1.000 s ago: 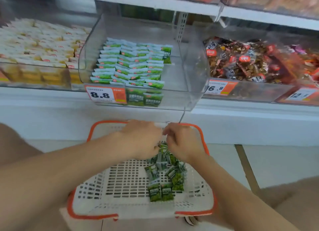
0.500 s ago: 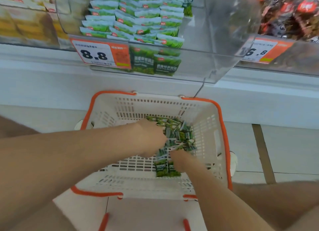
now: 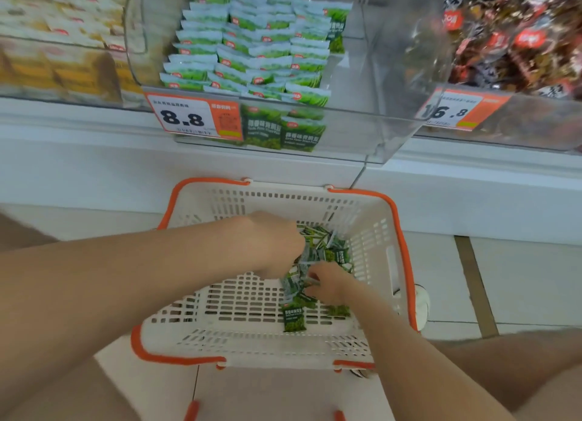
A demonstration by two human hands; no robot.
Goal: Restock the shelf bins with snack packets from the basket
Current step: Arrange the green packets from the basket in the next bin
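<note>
Restocking at the gathering stage: both hands are down in the basket [image 3: 315,197], centre frame, working a heap of green packets [image 3: 330,250] piled toward its right side. The left hand [image 3: 271,244], reaching in from the left edge, arches over the heap with fingers curled downward. Their tips are hidden, so whether they have closed on anything cannot be told. The right hand [image 3: 329,290], coming up from lower right, has its fingers [image 3: 311,279] drawn together, pinching packets at the heap's near edge. The clear bin [image 3: 393,74] at top centre, behind its 8.8 price tag [image 3: 189,118], holds neat rows of the same snack, with bare room on its right side. The next move probably calls for a firm bunch in hand, a lift clear of the rim and a reach up to that gap.
</note>
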